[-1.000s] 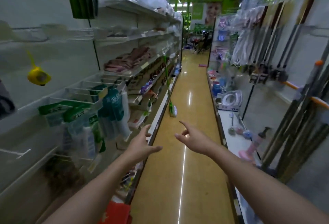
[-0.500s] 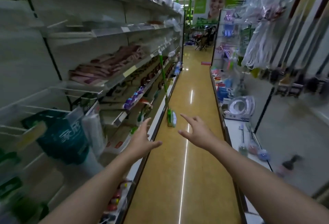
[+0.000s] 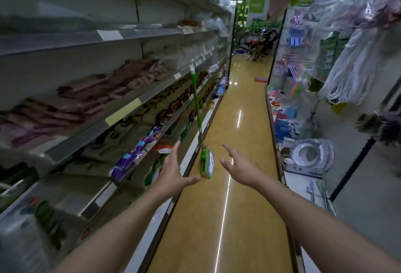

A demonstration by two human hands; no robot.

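Ahead of the left hand [image 3: 173, 175] and right hand [image 3: 240, 167], both spread and empty, the mop [image 3: 207, 164] stands between them. Its handle leans up-left onto the shelving [image 3: 130, 108], likely nearer the left.

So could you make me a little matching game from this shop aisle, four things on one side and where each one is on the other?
Things:
1. mop
2. pink cloths
3. toilet seat
4. right hand

Places:
A. low on the right display
B. open in the air, just right of the mop head
C. standing on the floor, handle leaning on the left shelves
D. stacked on the left shelves

Pairs: 1-C, 2-D, 3-A, 4-B.
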